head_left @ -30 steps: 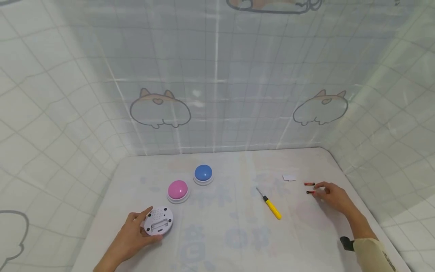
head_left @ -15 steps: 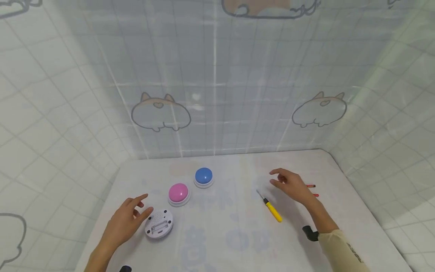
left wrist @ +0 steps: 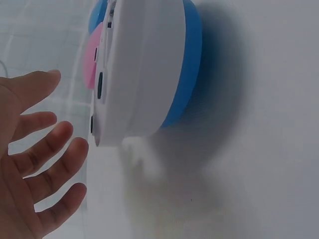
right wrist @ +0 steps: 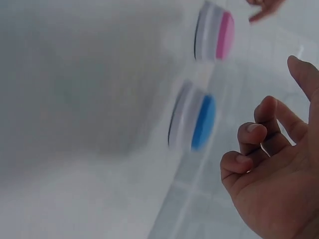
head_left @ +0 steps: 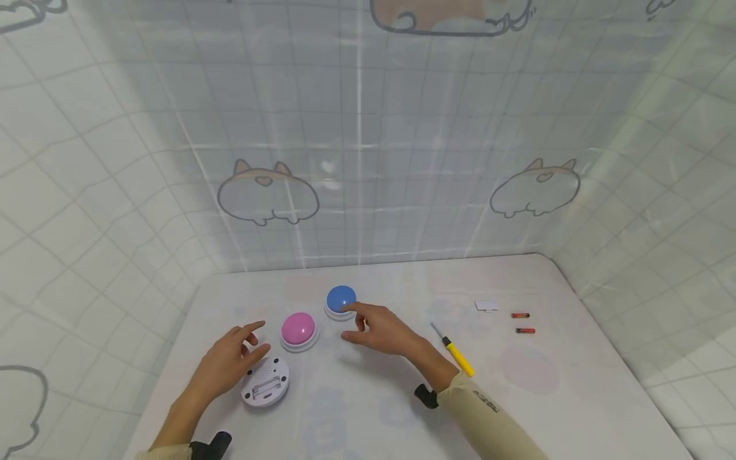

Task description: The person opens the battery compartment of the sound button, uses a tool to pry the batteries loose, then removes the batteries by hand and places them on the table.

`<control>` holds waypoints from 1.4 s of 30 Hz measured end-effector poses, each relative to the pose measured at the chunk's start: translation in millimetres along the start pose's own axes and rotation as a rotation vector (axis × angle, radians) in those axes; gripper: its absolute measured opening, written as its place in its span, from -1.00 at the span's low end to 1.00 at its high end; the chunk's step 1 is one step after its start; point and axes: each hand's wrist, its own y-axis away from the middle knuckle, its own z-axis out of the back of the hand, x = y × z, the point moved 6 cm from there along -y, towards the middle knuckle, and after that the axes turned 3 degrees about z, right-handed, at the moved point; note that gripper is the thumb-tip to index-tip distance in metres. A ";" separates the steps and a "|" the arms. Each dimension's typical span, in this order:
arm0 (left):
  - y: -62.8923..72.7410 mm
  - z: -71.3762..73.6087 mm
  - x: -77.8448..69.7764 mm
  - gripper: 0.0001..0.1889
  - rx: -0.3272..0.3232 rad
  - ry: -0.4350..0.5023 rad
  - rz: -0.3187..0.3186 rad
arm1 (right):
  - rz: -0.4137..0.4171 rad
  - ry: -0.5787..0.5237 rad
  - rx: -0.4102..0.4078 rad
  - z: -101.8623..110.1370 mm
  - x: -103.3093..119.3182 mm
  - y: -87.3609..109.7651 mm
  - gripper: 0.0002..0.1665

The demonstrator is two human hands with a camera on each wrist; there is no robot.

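Observation:
An overturned round push-button light [head_left: 266, 383] lies at the left of the table, its white underside and uncovered battery slot facing up. The left wrist view shows its blue dome [left wrist: 188, 69] against the table. My left hand [head_left: 227, 361] hovers at its far edge, fingers loosely spread and holding nothing. Just beyond stands a pink push button [head_left: 298, 328] on a white base, dome up. My right hand [head_left: 379, 329] reaches over the table with loosely bent fingers, nothing in them. Its index fingertip overlaps the edge of an upright blue push button [head_left: 341, 299] in the head view.
A yellow-handled screwdriver [head_left: 458, 358] lies right of centre. Behind it to the right are a small white cover [head_left: 486, 305] and two red batteries, the far one [head_left: 520, 315] and the near one [head_left: 526, 331]. A patterned curtain [head_left: 368, 160] rises behind the table.
My left hand has let go of the overturned button and lifted off it. The right hand has swept left from the batteries, past the screwdriver, to the blue button.

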 end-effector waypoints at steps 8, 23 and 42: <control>-19.5 -11.6 -2.8 -0.34 0.113 0.009 0.016 | -0.064 0.077 0.090 -46.7 10.2 -32.5 -0.14; -35.1 -26.9 -8.1 -0.26 0.213 0.025 0.037 | -0.200 0.220 0.118 -79.3 6.7 -59.6 0.04; -42.5 -27.2 -13.7 -0.33 0.243 -0.058 0.020 | -0.233 0.237 0.066 -87.7 4.6 -73.4 -0.20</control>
